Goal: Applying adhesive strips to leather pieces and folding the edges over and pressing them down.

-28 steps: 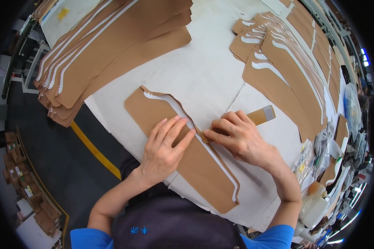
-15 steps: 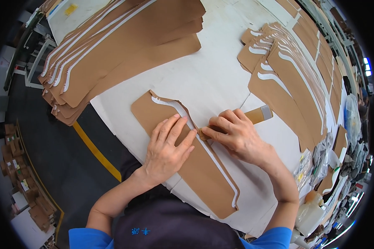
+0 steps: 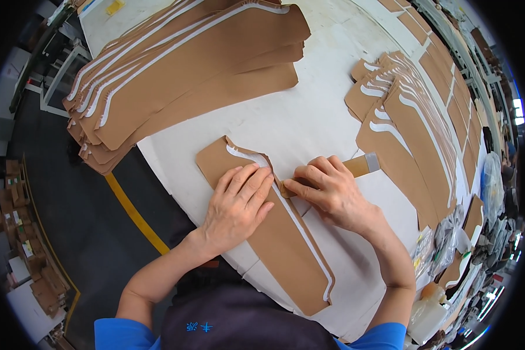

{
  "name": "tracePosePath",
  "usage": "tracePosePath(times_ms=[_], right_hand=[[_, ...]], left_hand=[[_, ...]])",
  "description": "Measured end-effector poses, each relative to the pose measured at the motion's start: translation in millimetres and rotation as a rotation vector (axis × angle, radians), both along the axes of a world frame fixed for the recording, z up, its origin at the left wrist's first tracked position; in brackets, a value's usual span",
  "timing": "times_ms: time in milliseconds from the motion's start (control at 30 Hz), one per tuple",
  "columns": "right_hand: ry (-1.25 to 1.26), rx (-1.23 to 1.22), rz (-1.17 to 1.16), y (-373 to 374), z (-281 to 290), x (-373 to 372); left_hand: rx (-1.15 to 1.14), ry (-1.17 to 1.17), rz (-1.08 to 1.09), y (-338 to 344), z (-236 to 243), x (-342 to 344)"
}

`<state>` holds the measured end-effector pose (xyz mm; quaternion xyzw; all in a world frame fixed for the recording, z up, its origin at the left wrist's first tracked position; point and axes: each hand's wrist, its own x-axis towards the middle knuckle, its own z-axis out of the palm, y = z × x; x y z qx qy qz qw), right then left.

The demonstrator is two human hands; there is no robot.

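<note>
A long brown leather-like panel (image 3: 286, 256) with a white strip along its curved edge lies before me on the white table. Flat on its upper half rests my left hand (image 3: 239, 201), fingers extended over the white strip. My right hand (image 3: 326, 189) is closed around a flat tan tool (image 3: 357, 166) with a grey end, which sticks out to the right. The tool's other end, near the right thumb and index finger, touches the panel's raised edge. My palm hides its middle.
A stack of similar brown panels (image 3: 204, 64) with white strips lies at the far left. More overlapping panels (image 3: 399, 134) are fanned out at the right. Clear plastic bags (image 3: 446, 233) and a whitish jug (image 3: 429, 315) stand along the right side. A yellow floor line (image 3: 135, 213) runs at left.
My left hand's fingers have drawn closer together and shifted slightly over the strip. The right hand keeps its hold on the tool near the same edge. The whole view has shifted slightly.
</note>
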<state>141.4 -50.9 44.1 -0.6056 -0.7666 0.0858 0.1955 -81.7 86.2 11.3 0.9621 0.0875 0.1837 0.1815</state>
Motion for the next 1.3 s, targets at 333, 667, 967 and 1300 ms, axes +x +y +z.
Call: tracePosePath(times_ms=[333, 667, 967, 1300], right_hand=[[0.003, 0.011, 0.019, 20.1, -0.6, 6.0], [0.022, 0.020, 0.039, 38.3, -3.2, 11.5], [0.013, -0.064, 0.047, 31.2, 3.2, 3.8], [0.013, -0.019, 0.095, 50.3, 0.8, 13.9]], left_hand=[[-0.018, -0.012, 0.025, 11.1, 0.0, 1.2], [-0.052, -0.032, 0.045, 15.9, 1.1, 1.5], [-0.065, -0.003, 0.015, 10.5, 3.2, -8.5], [-0.045, 0.010, 0.029, 9.8, 1.5, -9.4]])
